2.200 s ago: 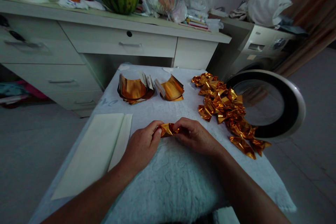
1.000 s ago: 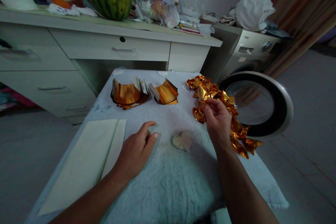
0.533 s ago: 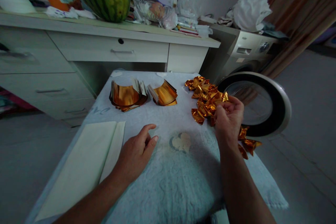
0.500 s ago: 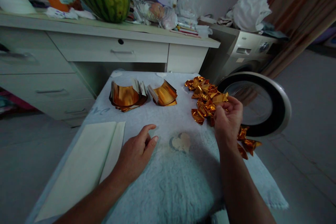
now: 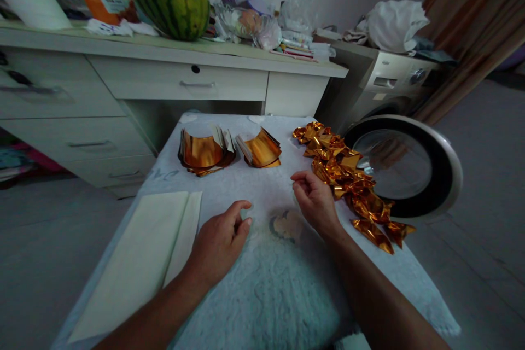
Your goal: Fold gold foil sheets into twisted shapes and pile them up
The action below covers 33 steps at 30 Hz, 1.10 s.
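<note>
My left hand (image 5: 219,239) hovers over or rests on the cloth-covered table, empty, with its thumb and index finger apart. My right hand (image 5: 316,202) is just left of a heap of folded gold foil paper pieces (image 5: 334,156); its fingers are loosely bent, and nothing shows between them. Beyond the hands lie two curved stacks of gold foil paper, a larger left stack (image 5: 200,152) and a smaller right stack (image 5: 264,149). A folded pale sheet (image 5: 135,257) lies left of my left hand.
The table's patterned cloth (image 5: 254,290) hangs over its right edge. Behind stands a white drawer desk (image 5: 143,79) with half a watermelon (image 5: 168,5) and plastic bags on top. At right, a washing machine's open round door (image 5: 449,167) stands close to the foil heap.
My right hand has let go of the foil heap and moved left, over the cloth. My left hand keeps its pose. The whole view has shifted slightly.
</note>
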Tool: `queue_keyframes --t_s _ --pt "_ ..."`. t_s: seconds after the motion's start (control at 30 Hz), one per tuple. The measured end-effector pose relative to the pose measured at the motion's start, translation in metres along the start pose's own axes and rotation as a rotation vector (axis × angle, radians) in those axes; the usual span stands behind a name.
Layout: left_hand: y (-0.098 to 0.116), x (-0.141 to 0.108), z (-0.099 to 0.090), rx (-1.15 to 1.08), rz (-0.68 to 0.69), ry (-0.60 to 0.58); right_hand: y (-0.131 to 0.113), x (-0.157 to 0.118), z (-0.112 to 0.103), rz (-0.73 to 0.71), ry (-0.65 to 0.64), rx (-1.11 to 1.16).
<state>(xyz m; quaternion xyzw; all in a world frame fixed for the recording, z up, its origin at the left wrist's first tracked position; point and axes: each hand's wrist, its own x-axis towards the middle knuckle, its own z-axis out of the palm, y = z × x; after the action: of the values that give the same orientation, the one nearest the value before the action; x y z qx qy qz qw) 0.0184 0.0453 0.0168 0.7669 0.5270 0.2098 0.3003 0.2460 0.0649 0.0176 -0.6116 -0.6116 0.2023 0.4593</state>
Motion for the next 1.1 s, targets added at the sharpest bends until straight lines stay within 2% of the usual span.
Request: queue_keyframes --t_s 0.17,0.27,0.4,0.47,0.67,0.83,1.1 --pt "0.0 0.0 -0.001 0.002 0.0 -0.016 -0.01 0.009 0.012 -0.137 -0.355 -0.288" --pt "0.001 0.0 -0.001 0.006 0.007 -0.023 -0.016 0.024 0.021 -0.177 -0.456 -0.358" --pt "0.002 0.0 0.0 0.004 0.012 -0.031 -0.019 0.05 0.044 -0.204 -0.367 -0.397" --pt "0.002 0.001 0.0 0.011 0.014 -0.025 -0.017 0.061 0.058 -0.164 -0.294 -0.431" --pt "0.002 0.0 0.0 0.022 0.016 -0.025 -0.006 0.074 0.089 -0.116 -0.204 -0.474" --pt "0.002 0.0 -0.001 0.034 0.012 -0.034 -0.002 0.075 0.096 -0.135 -0.158 -0.507" --pt "0.002 -0.001 -0.002 0.035 0.014 -0.051 0.0 0.076 0.096 -0.135 -0.104 -0.504"
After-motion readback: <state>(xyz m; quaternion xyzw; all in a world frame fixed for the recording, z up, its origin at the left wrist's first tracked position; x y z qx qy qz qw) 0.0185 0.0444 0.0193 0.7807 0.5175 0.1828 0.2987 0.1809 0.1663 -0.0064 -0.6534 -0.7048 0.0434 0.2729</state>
